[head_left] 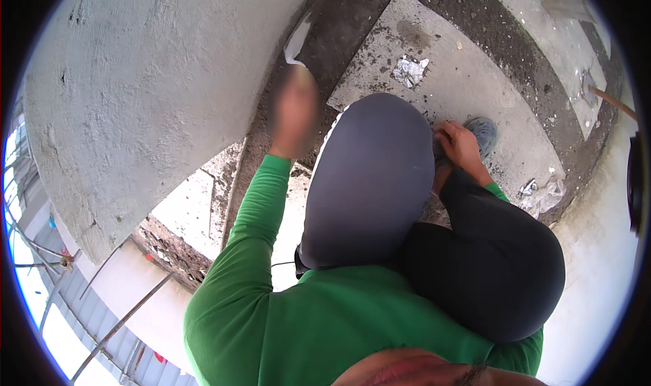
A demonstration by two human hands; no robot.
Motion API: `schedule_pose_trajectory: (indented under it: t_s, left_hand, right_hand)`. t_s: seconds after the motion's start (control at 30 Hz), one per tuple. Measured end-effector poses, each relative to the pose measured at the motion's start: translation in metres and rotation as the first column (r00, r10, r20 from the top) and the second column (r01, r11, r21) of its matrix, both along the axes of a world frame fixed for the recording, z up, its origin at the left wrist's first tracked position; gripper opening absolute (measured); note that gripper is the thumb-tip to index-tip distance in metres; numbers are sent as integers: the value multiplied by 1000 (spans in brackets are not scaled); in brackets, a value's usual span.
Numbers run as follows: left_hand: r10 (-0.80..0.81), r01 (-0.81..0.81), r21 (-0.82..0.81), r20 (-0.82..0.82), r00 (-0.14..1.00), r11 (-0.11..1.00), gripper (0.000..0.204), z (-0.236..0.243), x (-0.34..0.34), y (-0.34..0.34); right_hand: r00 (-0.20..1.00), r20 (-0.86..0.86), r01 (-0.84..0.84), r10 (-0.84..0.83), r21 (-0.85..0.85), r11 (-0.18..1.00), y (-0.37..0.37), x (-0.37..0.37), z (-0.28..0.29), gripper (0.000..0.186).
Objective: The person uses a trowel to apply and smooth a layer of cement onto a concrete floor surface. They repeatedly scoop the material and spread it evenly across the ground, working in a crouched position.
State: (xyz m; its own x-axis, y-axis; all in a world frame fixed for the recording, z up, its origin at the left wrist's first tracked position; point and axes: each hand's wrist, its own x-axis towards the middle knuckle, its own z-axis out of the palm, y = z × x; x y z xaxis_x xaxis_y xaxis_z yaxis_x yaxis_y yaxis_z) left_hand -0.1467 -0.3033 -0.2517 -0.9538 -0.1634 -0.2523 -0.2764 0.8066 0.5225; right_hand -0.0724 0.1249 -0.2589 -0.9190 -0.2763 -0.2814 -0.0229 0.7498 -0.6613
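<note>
My left hand (pixel 295 111) reaches forward along the foot of a rough grey wall (pixel 156 67). It is smeared, so its fingers and anything in them cannot be made out. A thin whitish strip (pixel 296 42) lies or sticks out just beyond its fingertips; its kind does not show. Beside my bent knee (pixel 373 176), my right hand (pixel 462 149) is low near my ankle, with its fingers curled. What those fingers hold, if anything, is hidden. A grey shoe (pixel 483 134) shows just past that hand.
A pale slab (pixel 468 77) strewn with dirt lies ahead, with crumpled silvery wrapping (pixel 409 70) on it. Clear plastic (pixel 546 197) lies at its right end. Dark soil (pixel 352 20) borders the wall. Thin metal rods (pixel 122 325) stick out at the lower left.
</note>
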Motion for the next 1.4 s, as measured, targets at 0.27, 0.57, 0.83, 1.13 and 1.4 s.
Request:
schedule_pose_trajectory:
  t_s: [0.27, 0.57, 0.83, 1.13, 1.4]
  left_hand:
    - [266, -456, 503, 406, 875, 734, 34, 8, 75, -57]
    - [113, -320, 731, 318, 941, 602, 33, 37, 41, -6]
    - [298, -482, 648, 380, 876, 590, 35, -52, 35, -2]
    - [368, -524, 701, 380, 848, 483, 40, -40, 100, -20]
    - [232, -682, 680, 642, 731, 269, 36, 8, -3, -2]
  right_hand:
    - [985, 158, -91, 63, 180, 980, 1, -1, -9, 28]
    - [987, 158, -16, -9, 156, 988, -4, 2, -14, 27]
    - [985, 172, -48, 12, 207, 977, -15, 2, -11, 26]
    - [991, 130, -35, 13, 165, 986, -5, 2, -13, 26]
    - [989, 139, -69, 45, 170, 983, -4, 2, -15, 25]
